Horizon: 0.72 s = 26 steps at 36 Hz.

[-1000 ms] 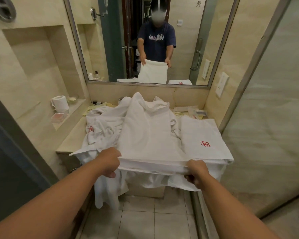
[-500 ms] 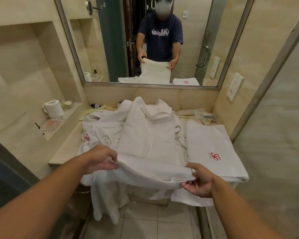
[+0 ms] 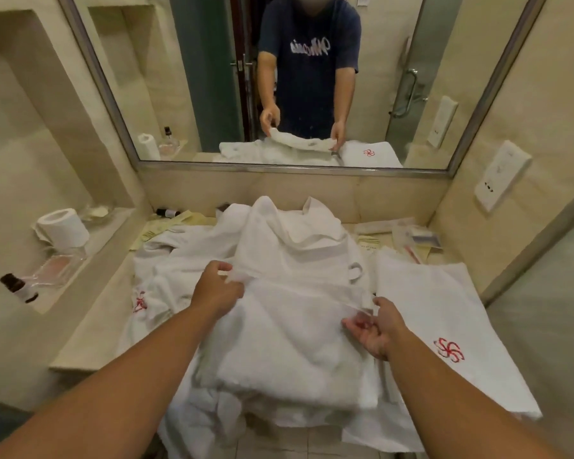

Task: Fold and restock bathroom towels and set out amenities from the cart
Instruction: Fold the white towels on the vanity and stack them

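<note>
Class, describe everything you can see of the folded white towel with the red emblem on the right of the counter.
The folded towel is white, terry-looking cloth, a flat rectangle with a red pinwheel emblem near its front corner. It lies flat on the right of the counter. The middle towel, pinched by the right hand, borders its left edge; amenity packets lie behind it.

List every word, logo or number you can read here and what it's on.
No text reads clearly.
Reflected shirt: white script, mirrored, unreadable.
Folded towel: red pinwheel emblem, no letters.
Crumpled towel, left: same emblem, no letters.
Paper packets: print too small to read.
</note>
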### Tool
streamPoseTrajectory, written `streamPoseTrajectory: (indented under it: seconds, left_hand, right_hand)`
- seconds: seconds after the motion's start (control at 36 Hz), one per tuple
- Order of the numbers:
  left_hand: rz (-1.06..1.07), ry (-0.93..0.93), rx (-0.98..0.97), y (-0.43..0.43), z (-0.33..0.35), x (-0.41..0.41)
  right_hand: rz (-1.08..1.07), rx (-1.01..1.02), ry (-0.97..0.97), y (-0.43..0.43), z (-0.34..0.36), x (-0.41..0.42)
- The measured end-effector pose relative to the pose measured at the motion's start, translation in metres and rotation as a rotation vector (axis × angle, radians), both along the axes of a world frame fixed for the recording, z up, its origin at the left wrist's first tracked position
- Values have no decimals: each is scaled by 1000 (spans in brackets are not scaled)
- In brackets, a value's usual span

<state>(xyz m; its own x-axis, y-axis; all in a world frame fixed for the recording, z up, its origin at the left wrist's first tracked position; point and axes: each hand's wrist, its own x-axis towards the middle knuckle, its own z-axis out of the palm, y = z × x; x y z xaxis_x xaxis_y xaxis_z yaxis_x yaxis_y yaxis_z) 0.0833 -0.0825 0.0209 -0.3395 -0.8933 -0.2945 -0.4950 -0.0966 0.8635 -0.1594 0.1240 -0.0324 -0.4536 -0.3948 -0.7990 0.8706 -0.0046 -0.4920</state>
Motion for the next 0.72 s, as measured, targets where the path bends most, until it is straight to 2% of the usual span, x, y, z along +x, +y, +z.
streamPoseTrajectory:
  seconds: [0.06,0.11,0.19,0.25,0.28,0.42,0.53,0.64,0.72]
  left_hand:
    - [-110,-55,-68,-12,-18,-9]
    - [-247,-228,-218,-20,-39,-14]
    - [-334,-504,-377,-24,-62,-16]
    - [-330,-530,-367,-26,-70,-18]
    - [-322,-508,-365,-29,-73,-20]
    - [-195,-401,-336,-39,-76,-20]
    - [-139,-508,-302,-31,-75,-7]
    - [-188,-606,-140,-15,-70,4]
    - [-216,-521,31,0,-62,9]
  right_hand:
    - [12,103,111,-12,-12,0]
    - [106,315,349,-18,-30,6]
    - [472,588,732,-21,-52,18]
    - [738,769,877,-25,-64,22]
    - [804,830,916,-28,-67,23]
    - [673,795,878,-42,-69,30]
    - [655,778,827,-36,-68,30]
    - [739,714,720,-17,-63,24]
    - [794,607,600,-3,-55,23]
